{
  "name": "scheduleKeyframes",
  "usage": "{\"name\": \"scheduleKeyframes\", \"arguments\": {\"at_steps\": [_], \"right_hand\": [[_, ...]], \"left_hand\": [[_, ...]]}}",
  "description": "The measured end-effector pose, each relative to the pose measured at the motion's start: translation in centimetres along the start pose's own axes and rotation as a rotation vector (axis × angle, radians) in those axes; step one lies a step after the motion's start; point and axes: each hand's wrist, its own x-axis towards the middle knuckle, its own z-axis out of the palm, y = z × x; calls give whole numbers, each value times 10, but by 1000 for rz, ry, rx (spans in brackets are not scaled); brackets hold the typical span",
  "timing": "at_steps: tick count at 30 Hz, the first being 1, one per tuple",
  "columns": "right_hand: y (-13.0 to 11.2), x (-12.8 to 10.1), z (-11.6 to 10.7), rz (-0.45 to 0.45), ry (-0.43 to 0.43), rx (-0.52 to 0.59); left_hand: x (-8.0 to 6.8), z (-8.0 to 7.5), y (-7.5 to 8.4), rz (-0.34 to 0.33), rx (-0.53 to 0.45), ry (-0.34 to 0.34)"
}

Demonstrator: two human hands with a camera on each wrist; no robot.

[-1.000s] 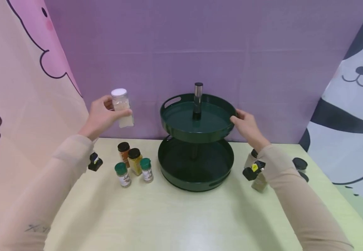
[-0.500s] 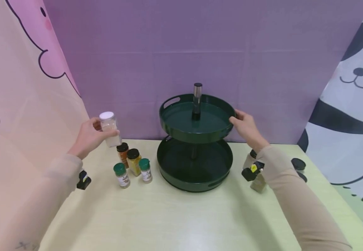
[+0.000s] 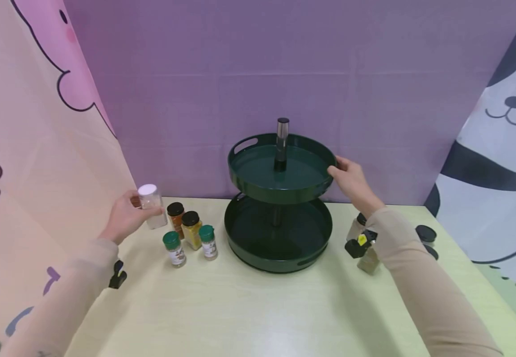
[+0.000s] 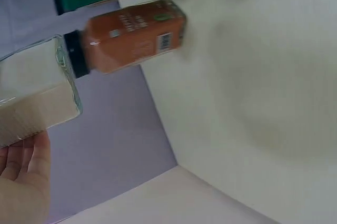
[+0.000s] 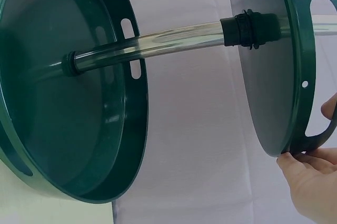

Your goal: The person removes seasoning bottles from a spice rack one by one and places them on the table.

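Note:
My left hand (image 3: 126,215) grips a clear square spice jar (image 3: 154,210) with a white lid and pale contents, at the table's back left. In the left wrist view the jar's base shows, raised off the table, near an orange spice jar (image 4: 134,34) with a black cap. Beside that stand a yellow spice jar (image 3: 192,231) and two green-capped spice bottles (image 3: 176,250). My right hand (image 3: 352,182) holds the rim of the upper tray of a dark green two-tier stand (image 3: 280,194), thumb inside. In the right wrist view the fingers (image 5: 316,162) lie at the tray's handle slot.
Several black-capped jars (image 3: 368,260) stand at the right, partly hidden by my right forearm. A metal post (image 3: 282,141) rises through both tiers. The pale table (image 3: 258,307) meets a purple backdrop (image 3: 218,99) behind, with printed cloths at both sides.
My left hand has carried the white-lidded jar down and to the left, from above the other jars to beside the orange one. My right hand keeps its hold on the upper tray.

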Motion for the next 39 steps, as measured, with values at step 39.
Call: {"name": "scheduleKeyframes", "arguments": {"at_steps": [39], "right_hand": [[-4,-4,0,28,10,-4]], "left_hand": [[-9,44,-55,-156,118,-57]]}}
